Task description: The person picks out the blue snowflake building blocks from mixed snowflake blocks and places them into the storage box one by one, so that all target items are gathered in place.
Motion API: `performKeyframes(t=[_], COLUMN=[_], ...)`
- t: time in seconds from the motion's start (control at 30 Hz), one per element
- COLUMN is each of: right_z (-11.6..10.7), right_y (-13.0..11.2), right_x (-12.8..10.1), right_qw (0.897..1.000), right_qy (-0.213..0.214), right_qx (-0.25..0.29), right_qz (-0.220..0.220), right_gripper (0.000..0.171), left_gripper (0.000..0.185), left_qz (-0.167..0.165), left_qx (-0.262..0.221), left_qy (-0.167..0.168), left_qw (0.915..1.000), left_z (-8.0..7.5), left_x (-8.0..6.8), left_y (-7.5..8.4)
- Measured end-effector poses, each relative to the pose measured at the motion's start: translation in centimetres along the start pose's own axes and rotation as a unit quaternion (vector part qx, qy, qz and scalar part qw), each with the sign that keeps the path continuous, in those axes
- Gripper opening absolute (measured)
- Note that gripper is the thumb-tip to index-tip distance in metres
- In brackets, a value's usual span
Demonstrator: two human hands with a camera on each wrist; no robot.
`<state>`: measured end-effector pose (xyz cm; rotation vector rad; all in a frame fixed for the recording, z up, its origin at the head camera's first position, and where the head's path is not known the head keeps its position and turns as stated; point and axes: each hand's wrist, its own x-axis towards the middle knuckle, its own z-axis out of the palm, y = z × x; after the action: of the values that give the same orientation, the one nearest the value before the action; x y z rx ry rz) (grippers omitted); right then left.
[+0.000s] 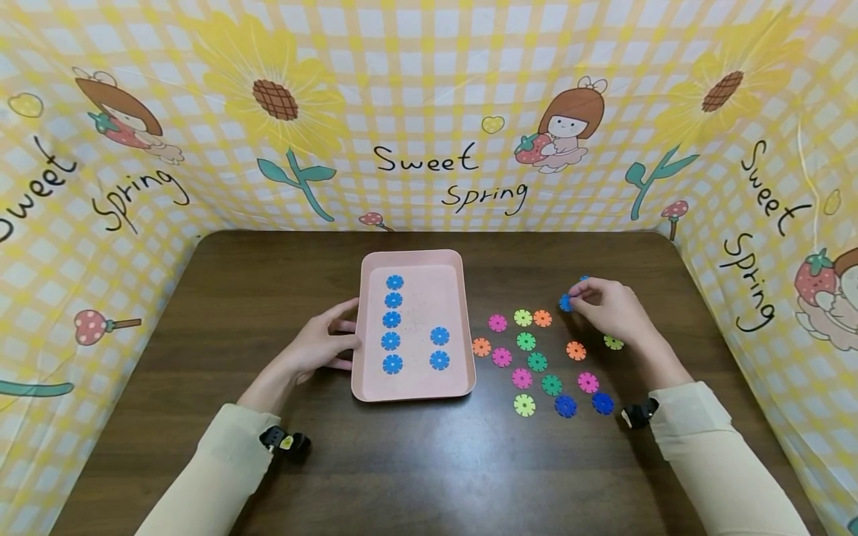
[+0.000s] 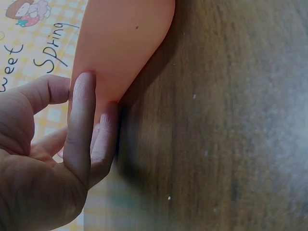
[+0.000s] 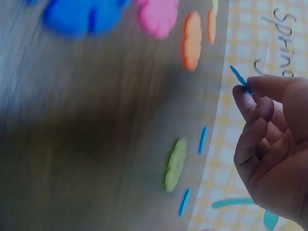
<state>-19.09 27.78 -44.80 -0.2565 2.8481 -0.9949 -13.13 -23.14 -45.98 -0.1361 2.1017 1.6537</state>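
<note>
Seemingly light, thin and stiff, the blue snowflake disc pinched edge-on by the right hand above the loose discs suits a rim grip, while the left hand's straight fingers touch the pink tray.

A yellow-and-white checked printed cloth backdrop, decorated with sunflowers and cartoon girls holding strawberries, carries black handwritten-style lettering reading "Sweet Spring". The phrase appears at the centre of the back panel, again running down the right side panel, and again on the left side panel, where the first word is partly cut off at the frame's edge. In the left wrist view, the same cloth shows "Spring" and part of "Sweet".
</note>
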Motion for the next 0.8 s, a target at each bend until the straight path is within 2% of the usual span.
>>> performKeyframes(t=[0.27,0.8], right_z=[1.7,6.3], right_y=[-2.8,-8.9], right_x=[0.3,1.8], right_qw=[0.999,0.989], right_qy=[-0.023,-0.043], right_qx=[0.017,0.101], right_qz=[-0.028,-0.095], right_gripper=[0.020,0.017], left_gripper=[0.085,0.084], left_qz=[0.001,-0.003], left_qx=[-0.003,0.006], left_qy=[-0.001,0.004], left_qw=[1.0000,1.0000], left_z=[0.0,0.0], left_x=[-0.1,0.1], left_y=[0.3,0.0])
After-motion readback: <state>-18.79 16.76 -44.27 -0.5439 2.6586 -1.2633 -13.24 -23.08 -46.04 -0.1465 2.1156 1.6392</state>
